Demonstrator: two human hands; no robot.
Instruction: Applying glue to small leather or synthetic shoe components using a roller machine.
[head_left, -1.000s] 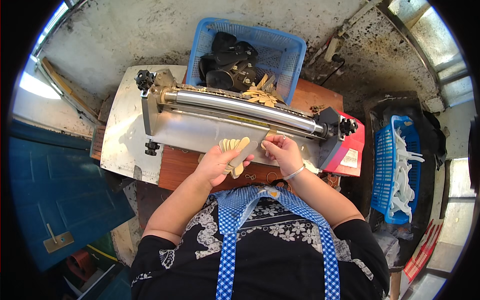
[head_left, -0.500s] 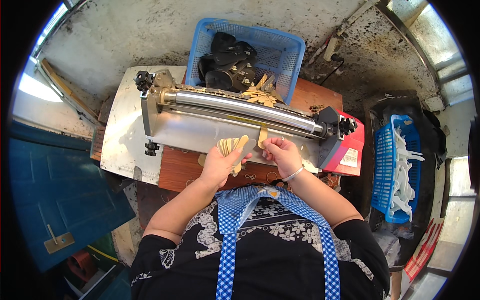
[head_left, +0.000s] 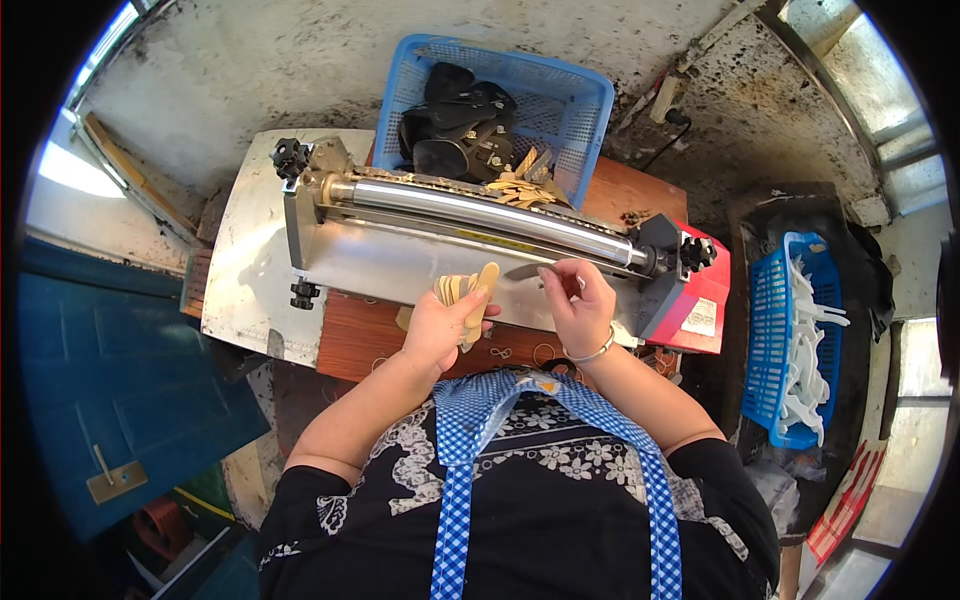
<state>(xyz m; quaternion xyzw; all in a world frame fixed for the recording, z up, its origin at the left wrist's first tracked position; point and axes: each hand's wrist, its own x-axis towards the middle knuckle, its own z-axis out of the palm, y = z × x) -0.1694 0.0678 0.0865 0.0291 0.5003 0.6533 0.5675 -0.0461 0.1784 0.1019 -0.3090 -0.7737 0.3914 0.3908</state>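
Observation:
My left hand (head_left: 436, 328) is closed around a fanned stack of flat tan strips (head_left: 487, 280) with rounded ends. A single dark grey strip (head_left: 527, 271) is pinched in my right hand (head_left: 582, 308), which is raised just in front of the machine's roller. The machine (head_left: 430, 262) has a long shiny metal roller (head_left: 480, 216) running across it, with a flat metal bed on my side. More tan strips (head_left: 522, 190) lie heaped behind the roller.
Behind the machine, a blue plastic basket (head_left: 597, 120) holds black pieces (head_left: 455, 120). Black knobs (head_left: 290, 158) stick out at the machine's ends. To the right, another blue basket (head_left: 765, 340) holds white pieces (head_left: 803, 370). A blue door (head_left: 130, 370) is at left.
The tan strip at my right fingers is gone from there, and a grey strip is in them now. The grey strip on top of the left-hand stack has left it, exposing a tan one.

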